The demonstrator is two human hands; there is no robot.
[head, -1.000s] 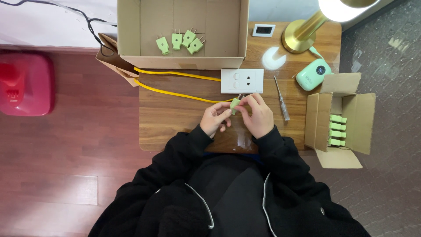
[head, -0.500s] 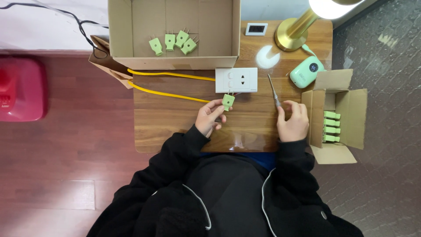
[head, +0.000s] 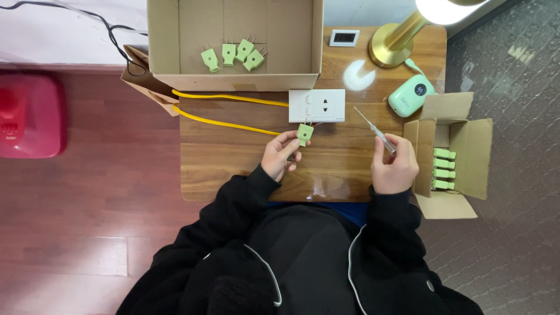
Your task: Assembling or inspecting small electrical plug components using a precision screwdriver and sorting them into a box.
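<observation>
Small wooden table [head: 233,169] under a lit brass lamp [head: 396,44], reddish plank floor [head: 87,233], grey carpet [head: 519,245].

We have a single view, worn on the person's head and looking almost straight down from well above. It takes in the whole wooden table [head: 233,169], the floor on both sides and the person's dark sleeves. Far is at the top edge, near at the bottom.
</observation>
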